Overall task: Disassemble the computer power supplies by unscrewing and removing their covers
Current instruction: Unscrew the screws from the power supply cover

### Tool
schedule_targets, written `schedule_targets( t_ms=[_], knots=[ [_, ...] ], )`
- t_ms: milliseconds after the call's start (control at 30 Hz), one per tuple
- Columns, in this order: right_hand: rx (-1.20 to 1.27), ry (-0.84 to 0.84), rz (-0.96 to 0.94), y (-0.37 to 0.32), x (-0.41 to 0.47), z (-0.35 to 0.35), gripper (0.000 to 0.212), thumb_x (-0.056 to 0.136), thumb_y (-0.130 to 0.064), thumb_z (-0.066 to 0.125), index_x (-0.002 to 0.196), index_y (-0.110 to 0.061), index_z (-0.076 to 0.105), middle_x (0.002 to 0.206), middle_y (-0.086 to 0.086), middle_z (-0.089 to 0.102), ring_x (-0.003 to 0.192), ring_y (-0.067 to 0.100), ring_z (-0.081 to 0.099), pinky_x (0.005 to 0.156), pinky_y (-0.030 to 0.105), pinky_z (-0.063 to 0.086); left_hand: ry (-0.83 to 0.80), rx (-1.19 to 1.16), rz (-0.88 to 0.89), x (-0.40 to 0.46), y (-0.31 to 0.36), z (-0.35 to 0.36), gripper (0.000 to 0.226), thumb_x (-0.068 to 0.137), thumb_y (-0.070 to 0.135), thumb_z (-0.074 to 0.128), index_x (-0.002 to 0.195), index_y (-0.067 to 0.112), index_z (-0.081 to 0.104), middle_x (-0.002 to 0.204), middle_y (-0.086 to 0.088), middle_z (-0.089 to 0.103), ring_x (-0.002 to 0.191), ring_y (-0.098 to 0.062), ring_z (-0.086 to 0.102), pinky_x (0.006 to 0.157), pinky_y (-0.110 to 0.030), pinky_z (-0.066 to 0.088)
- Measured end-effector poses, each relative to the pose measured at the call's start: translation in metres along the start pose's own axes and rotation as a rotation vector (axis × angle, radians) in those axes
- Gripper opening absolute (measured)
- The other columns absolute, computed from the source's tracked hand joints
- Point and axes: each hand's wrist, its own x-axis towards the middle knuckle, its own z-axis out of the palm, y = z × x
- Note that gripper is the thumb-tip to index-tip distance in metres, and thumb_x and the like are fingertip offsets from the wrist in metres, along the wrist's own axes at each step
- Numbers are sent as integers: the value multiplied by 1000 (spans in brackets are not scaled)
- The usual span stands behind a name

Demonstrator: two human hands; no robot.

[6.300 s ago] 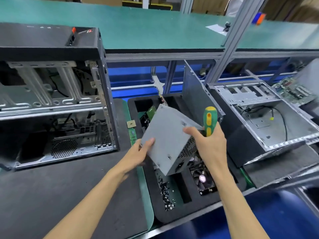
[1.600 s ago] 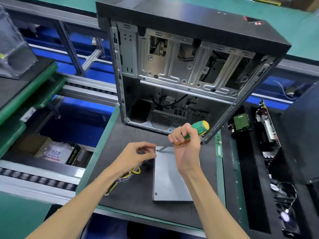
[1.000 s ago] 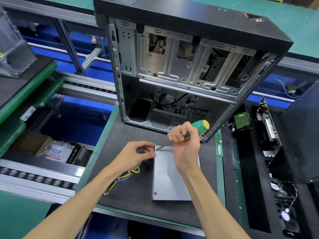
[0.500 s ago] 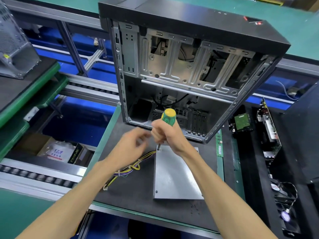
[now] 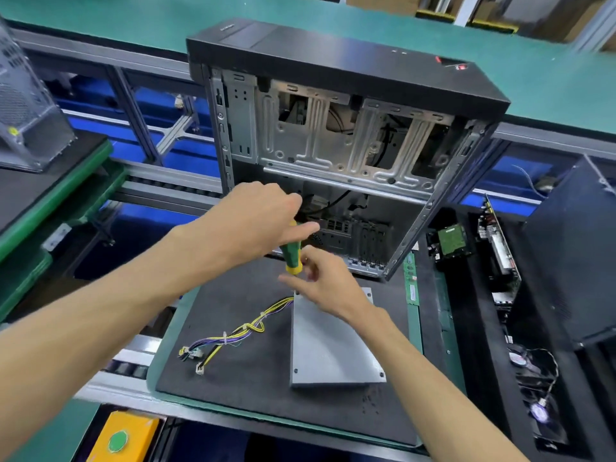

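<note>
Black mat [image 5: 253, 371] — flat grey power supply [image 5: 330, 348]; both hands' fingers clamped on screwdriver [image 5: 291, 258]

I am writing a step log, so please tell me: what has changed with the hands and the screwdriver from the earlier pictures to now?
The screwdriver went from slanted in the right hand to upright over the power supply's far-left corner. The left hand now grips its top; right fingers sit at its lower end. The supply, carried earlier, now lies flat on the mat.
</note>
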Motion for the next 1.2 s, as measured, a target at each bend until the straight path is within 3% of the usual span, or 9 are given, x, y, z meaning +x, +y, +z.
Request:
schedule_targets(
  t_ms=[100, 233, 333, 467, 533, 633, 767, 967, 1200],
  knots=[
    [11, 44, 7, 10, -6, 8, 20, 96, -31, 72, 86, -17, 62, 57, -6, 56, 49, 9, 49, 57, 31, 41, 24, 107, -84, 0, 5, 0, 67, 86, 74, 15, 89, 16, 48, 73, -1, 48, 61, -20, 43, 50, -30, 27],
    [15, -86, -21, 7, -5, -1, 23, 101, -29, 64, 79, -22, 58, 63, -1, 64, 50, 10, 58, 57, 38, 55, -73, -336, 334, -14, -5, -5, 33, 95, 42, 58, 124, 27, 53, 119, 5, 47, 101, -14, 51, 85, -33, 47],
    [-137, -48, -80, 3, -7, -2, 31, 97, -38, 66, 76, -20, 52, 59, -6, 56, 58, 19, 52, 61, 40, 45, -67, -143, 287, -10, 7, -8, 24, 100, 42, 49, 110, 22, 57, 97, 4, 46, 92, -23, 57, 76, -35, 45],
    [-323, 47, 4, -3, -6, 5, 49, 98, -43, 59, 60, -25, 34, 52, -7, 39, 59, 26, 40, 59, 38, 28, 106, 151, 104, -1, 32, -1, 53, 102, 59, 24, 80, 19, 51, 63, 3, 40, 63, -27, 54, 54, -29, 29],
    [-346, -50, 11, -5, -1, 4, 43, 98, -27, 56, 62, -22, 33, 60, 1, 43, 66, 29, 41, 60, 36, 30, 131, 99, 188, 0, 32, 6, 48, 100, 61, 30, 95, 22, 57, 84, -1, 53, 67, -26, 57, 52, -29, 27],
    [-151, -159, 71, -5, 4, -9, 37, 91, -13, 54, 62, -19, 33, 63, 3, 45, 65, 22, 38, 58, 35, 32, -19, -99, 347, 3, 25, 10, 25, 98, 44, 50, 116, 27, 54, 116, 1, 44, 76, -23, 56, 59, -34, 41],
    [-257, -175, 55, -5, 7, -13, 26, 96, -33, 56, 89, -9, 63, 87, 10, 67, 78, 27, 53, 67, 38, 45, -58, -164, 329, 6, 26, 15, 17, 96, 36, 54, 110, 27, 53, 105, 5, 47, 79, -25, 58, 68, -38, 49],
    [-18, -175, 145, 2, 11, -8, 42, 85, -8, 59, 57, -21, 32, 48, -12, 36, 51, 8, 30, 51, 26, 28, -26, -152, 321, 9, 21, 15, 25, 97, 45, 53, 117, 31, 55, 121, 5, 47, 71, -24, 56, 64, -34, 44],
    [-141, -151, 122, 3, 6, -2, 39, 96, -27, 59, 65, -8, 44, 63, 7, 51, 65, 26, 47, 63, 40, 40, 66, -109, 287, 15, 20, 10, 31, 93, 53, 51, 118, 35, 56, 103, 8, 56, 75, -22, 55, 58, -30, 28]
  ],
)
